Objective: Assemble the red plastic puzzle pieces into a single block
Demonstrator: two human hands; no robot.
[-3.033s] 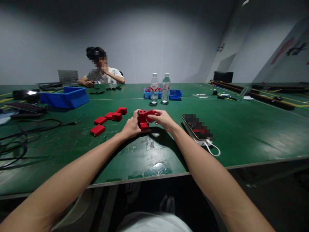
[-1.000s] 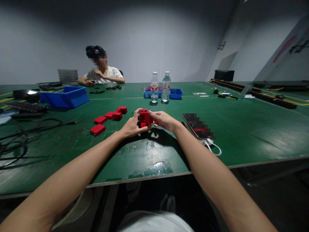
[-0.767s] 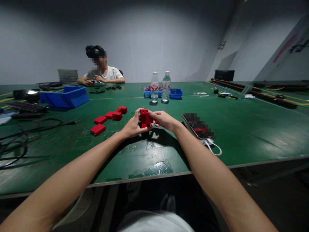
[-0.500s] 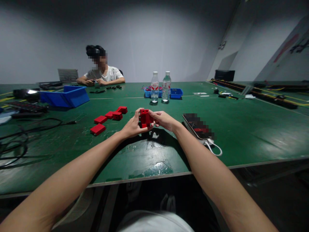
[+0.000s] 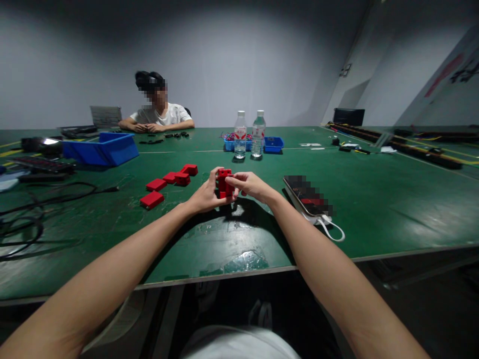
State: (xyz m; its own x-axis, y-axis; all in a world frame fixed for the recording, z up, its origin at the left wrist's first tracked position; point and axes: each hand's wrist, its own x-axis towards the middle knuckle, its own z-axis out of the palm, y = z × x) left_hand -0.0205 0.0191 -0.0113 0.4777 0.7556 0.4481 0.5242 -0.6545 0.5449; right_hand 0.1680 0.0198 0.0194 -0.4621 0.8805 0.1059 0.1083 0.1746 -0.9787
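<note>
Just above the green table [image 5: 224,239], a red block-shaped part [image 5: 223,185] with small holes in its top is held between both hands. My left hand [image 5: 205,196] is closed around its left side and bottom, thumb below and a finger at the top. From the right, my right hand [image 5: 252,186] pinches the part, its thumb lying across the front face. The fingers behind the part are hidden. Several similar red blocks [image 5: 152,200] lie on the table to the left of my left hand.
A phone [image 5: 305,194] on a pale block with a white cable lies right of my right hand. Two water bottles [image 5: 240,134] stand ahead, before small blue trays [image 5: 274,144]. A blue bin [image 5: 107,149] and black cables [image 5: 22,214] are at left. Another person [image 5: 160,114] sits across the table.
My right thumb has slid left across the front of the red part, covering more of it. My left hand keeps its hold. The other person's hands have drawn closer together.
</note>
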